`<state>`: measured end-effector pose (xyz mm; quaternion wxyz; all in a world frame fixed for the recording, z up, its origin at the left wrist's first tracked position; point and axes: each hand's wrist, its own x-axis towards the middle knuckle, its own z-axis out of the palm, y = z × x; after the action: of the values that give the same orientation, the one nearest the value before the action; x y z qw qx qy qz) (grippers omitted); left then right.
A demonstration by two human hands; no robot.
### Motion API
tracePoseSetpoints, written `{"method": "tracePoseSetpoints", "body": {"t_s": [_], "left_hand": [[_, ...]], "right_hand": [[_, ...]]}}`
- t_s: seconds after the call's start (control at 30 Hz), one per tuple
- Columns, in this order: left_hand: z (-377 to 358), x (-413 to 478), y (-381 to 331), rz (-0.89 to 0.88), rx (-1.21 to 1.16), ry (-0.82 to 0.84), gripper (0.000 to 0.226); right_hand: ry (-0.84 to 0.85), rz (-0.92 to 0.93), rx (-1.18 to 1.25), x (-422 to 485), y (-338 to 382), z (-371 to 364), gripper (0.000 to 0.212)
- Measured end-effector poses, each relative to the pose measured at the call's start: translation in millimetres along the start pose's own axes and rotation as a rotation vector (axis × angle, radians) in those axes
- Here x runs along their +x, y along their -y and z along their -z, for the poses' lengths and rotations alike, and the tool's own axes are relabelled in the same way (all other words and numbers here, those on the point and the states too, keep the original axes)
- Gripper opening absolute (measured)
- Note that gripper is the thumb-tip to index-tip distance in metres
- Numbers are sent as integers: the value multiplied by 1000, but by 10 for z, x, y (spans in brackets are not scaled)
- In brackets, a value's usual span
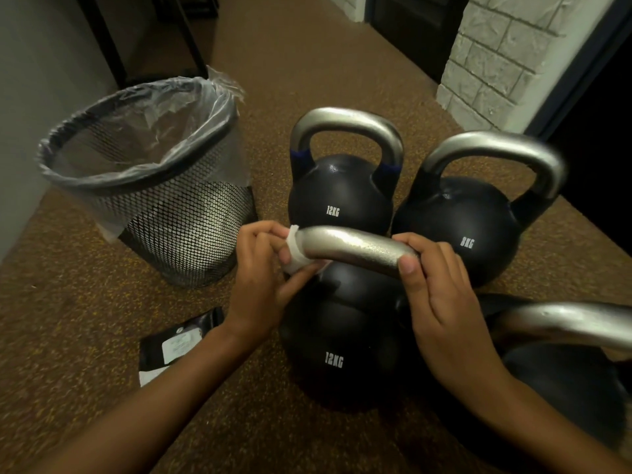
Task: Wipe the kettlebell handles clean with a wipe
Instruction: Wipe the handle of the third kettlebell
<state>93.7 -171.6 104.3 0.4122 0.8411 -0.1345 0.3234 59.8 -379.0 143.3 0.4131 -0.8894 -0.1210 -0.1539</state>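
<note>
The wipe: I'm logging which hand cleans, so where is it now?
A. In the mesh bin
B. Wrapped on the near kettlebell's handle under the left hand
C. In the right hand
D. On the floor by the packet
B: the white wipe is pinched around the left end of the near 12KG kettlebell's handle by the left hand; the right hand grips the other end bare.

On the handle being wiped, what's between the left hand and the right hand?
Head view: only bare silver handle runs between the left hand, which holds the wipe around it, and the right hand.
</note>
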Motion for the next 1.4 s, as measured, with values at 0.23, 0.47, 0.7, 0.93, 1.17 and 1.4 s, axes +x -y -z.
{"method": "tracePoseSetpoints", "body": {"t_s": [0.23, 0.47, 0.7, 0.93, 1.17, 1.4], "left_hand": [[33, 58, -82, -97, -25, 33, 33], [23, -39, -101, 333, -402, 41, 34], [-33, 248, -352, 163, -235, 142, 27], [-9, 434, -19, 430, -68, 469, 23], [151, 576, -391, 271, -200, 562, 39], [88, 713, -32, 394, 116, 854, 22]], "right_hand": [[-6, 9, -9, -7, -9, 4, 39], [-5, 18, -12, -5, -20, -1, 38], [15, 13, 0, -4, -14, 14, 41], [21, 14, -5, -2, -15, 16, 42], [55, 18, -8, 1, -17, 47, 40], [66, 21, -16, 3, -21, 54, 42]]}}
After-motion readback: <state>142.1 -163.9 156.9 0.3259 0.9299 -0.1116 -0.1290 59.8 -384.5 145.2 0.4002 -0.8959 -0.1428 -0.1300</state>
